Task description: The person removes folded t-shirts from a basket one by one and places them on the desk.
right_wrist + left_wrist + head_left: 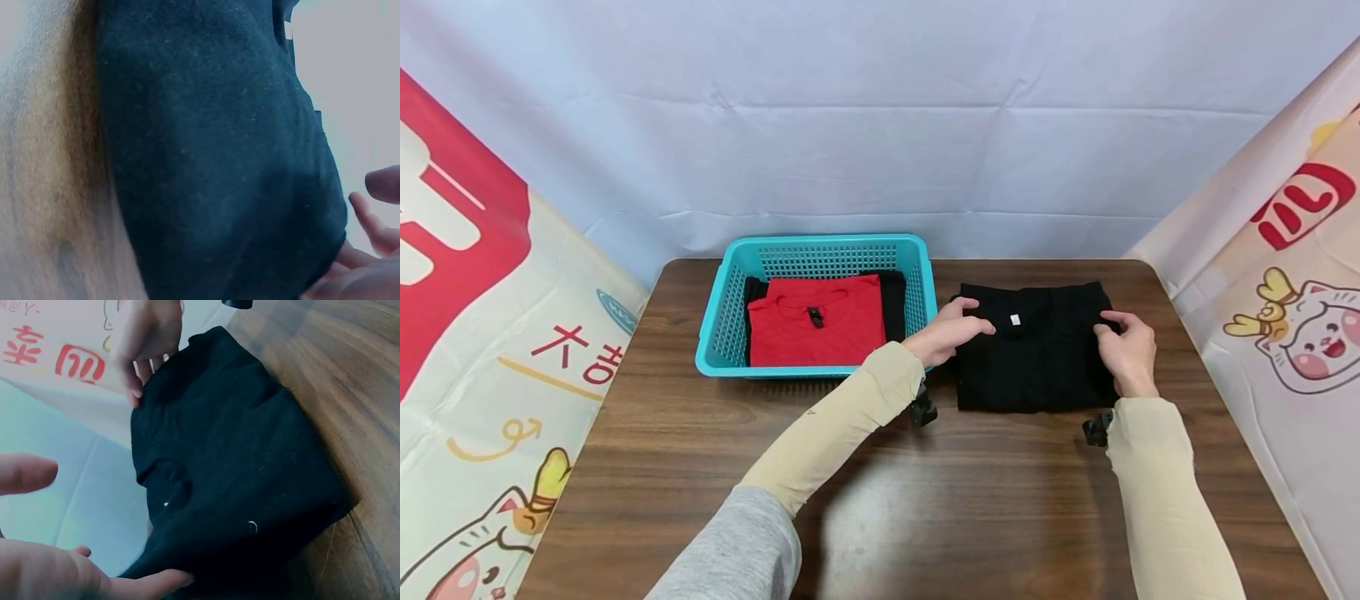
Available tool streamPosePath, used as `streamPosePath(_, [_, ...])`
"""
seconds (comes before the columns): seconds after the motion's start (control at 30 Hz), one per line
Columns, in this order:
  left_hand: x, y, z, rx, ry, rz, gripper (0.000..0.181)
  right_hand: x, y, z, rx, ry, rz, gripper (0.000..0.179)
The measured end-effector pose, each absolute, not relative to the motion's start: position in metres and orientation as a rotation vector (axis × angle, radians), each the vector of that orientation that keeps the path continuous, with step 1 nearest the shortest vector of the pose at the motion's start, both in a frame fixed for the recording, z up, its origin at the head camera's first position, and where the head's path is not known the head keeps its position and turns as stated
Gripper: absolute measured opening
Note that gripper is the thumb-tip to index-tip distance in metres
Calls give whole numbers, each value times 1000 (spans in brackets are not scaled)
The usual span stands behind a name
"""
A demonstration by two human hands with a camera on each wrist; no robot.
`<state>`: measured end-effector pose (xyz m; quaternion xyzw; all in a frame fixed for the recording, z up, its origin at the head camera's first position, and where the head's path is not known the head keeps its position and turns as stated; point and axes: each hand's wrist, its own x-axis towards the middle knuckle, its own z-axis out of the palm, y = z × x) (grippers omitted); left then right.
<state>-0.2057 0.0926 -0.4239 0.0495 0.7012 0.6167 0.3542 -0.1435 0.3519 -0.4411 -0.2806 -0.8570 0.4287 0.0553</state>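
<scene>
A folded black T-shirt lies on the table's right half, its neckline and small white label at the far side. At its left edge is my left hand; in the left wrist view one extended finger meets the cloth while another digit stands apart in the air. My right hand touches the shirt's right edge with its fingers. The right wrist view shows that hand with some fingertips hidden by the cloth and the thumb spread away.
Left of the shirt stands a turquoise plastic basket with a folded red T-shirt on top of black cloth. The brown wooden table ends at a white curtain behind. Printed cloths hang at both sides.
</scene>
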Motion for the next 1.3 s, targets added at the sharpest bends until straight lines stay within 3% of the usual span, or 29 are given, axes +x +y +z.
streamPosePath(0.43, [-193,85,-415,338,2187,1358,50,-144,349,-441,-835,-2654,1243,47])
streamPosePath(0.7, [-193,71,-411,390,2020,1536,41,-149,339,-438,-714,-2691,1156,44])
streamPosePath(1.3, [-201,9,-413,519,2239,1493,24,-165,266,-420,-337,-2640,1046,26])
